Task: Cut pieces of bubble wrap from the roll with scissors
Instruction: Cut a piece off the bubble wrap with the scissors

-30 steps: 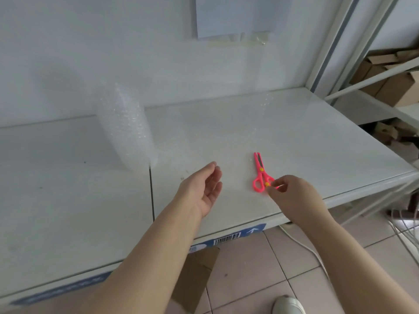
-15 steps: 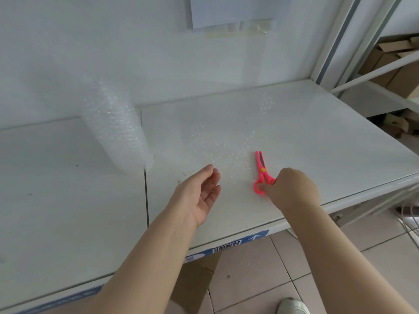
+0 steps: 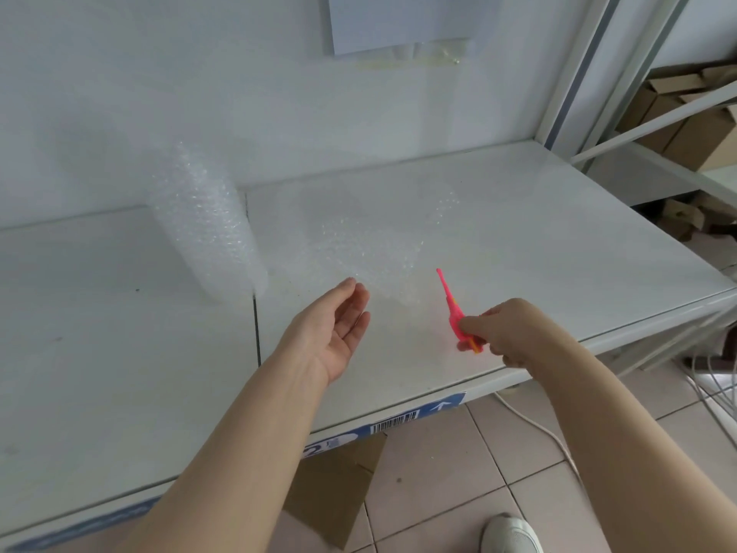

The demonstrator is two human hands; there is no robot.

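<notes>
Nearest the camera, one white shoe [image 3: 511, 533] stands on the tiled floor [image 3: 470, 472], with a flat piece of brown cardboard [image 3: 335, 488] lying under the front edge of the white shelf [image 3: 99, 373] and a white cable [image 3: 534, 425] trailing across the tiles. The shelf edge carries a blue label strip [image 3: 399, 419] with a barcode and a white arrow; its other printing is too blurred to read. Two bare forearms reach over the shelf. The left hand [image 3: 333, 333] hovers with its palm turned inward and fingers loosely spread, holding nothing. The right hand [image 3: 506, 331] has its fingers curled around the handles of the single pair of pink scissors [image 3: 454, 311], which now stand lifted off the shelf with closed blades pointing up and away, whereas half a second ago they lay flat on the surface under the arriving fingers. Beyond the hands, the loose sheet of bubble wrap [image 3: 371, 249] spreads flat across the shelf, running left to the one roll [image 3: 203, 225], which lies near the back wall beside the seam between the two shelf panels. One sheet of paper [image 3: 399, 21] hangs on the wall above, with no legible writing. At far right, several cardboard boxes [image 3: 690, 125] sit on a neighbouring rack.
</notes>
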